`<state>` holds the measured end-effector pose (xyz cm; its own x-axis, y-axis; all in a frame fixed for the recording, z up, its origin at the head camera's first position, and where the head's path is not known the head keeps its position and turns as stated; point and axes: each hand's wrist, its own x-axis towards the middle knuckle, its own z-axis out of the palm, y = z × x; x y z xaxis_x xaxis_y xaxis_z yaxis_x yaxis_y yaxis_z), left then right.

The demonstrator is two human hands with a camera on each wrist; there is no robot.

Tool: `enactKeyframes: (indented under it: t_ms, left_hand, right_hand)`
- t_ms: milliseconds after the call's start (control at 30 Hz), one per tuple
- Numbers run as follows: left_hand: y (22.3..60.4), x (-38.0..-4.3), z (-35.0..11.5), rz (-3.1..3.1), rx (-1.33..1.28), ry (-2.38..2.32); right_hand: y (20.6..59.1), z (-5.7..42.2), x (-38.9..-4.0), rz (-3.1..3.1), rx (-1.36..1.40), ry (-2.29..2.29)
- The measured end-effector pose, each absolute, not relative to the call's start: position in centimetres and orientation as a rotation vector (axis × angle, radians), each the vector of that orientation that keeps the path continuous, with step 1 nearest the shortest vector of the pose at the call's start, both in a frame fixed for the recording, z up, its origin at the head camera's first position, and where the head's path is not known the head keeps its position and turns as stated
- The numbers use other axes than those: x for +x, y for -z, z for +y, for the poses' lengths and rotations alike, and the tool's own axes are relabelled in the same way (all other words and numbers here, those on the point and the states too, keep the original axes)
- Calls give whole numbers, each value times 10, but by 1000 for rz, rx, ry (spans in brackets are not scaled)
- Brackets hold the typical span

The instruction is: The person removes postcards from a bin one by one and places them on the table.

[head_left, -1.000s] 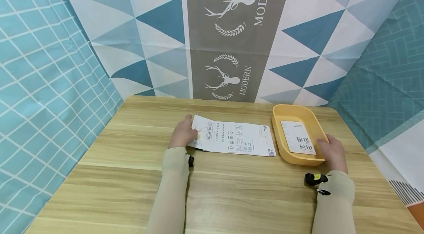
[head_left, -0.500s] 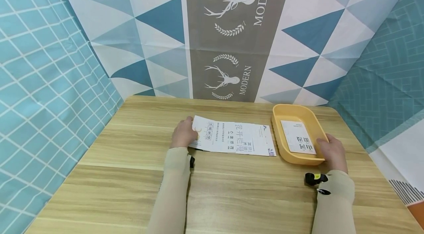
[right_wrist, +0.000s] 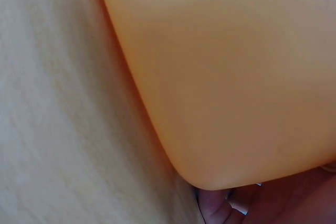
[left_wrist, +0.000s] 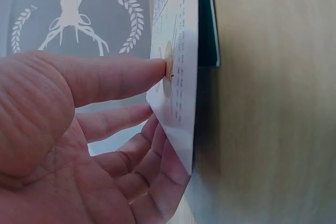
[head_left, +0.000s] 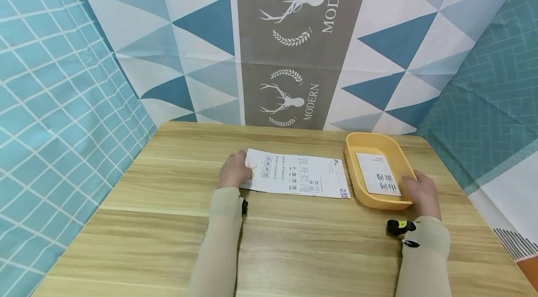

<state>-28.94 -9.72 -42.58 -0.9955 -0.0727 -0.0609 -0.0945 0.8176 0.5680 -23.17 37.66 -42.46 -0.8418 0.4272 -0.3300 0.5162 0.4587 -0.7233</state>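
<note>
My left hand (head_left: 234, 169) pinches the left end of a white printed card (head_left: 261, 162) between thumb and fingers. In the left wrist view, the thumb presses on the printed face of the card (left_wrist: 181, 82) and fingers curl underneath. A dark green piece (left_wrist: 209, 30) shows beneath it. More white cards with printed characters (head_left: 311, 180) overlap to its right on the table; their borders are hard to separate. At the right, my right hand (head_left: 423, 194) grips the near right rim of a yellow-orange plastic tray (head_left: 355, 187). One white printed card (head_left: 376, 171) lies inside that tray.
A wood-grain table (head_left: 315, 241) carries everything. Behind it hangs a patterned cloth (head_left: 286, 54) with deer prints and triangles. Blue tiled sheeting (head_left: 63, 101) stands at the left, and teal sheeting (head_left: 496, 91) at the right.
My left hand has shifted slightly right, bringing the pinched card's left end with it and a little lower. The right hand and the tray stay in place.
</note>
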Motion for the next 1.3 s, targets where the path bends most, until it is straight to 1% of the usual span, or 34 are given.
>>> enactKeyframes:
  t_ms: [400, 1300]
  left_hand:
    - [425, -290, -93, 2965, -175, -817]
    - [421, -287, -90, 2980, -209, -742]
  right_hand:
    - [425, 378, -231, 2606, 830, 1331]
    - [425, 378, -232, 2596, 832, 1355]
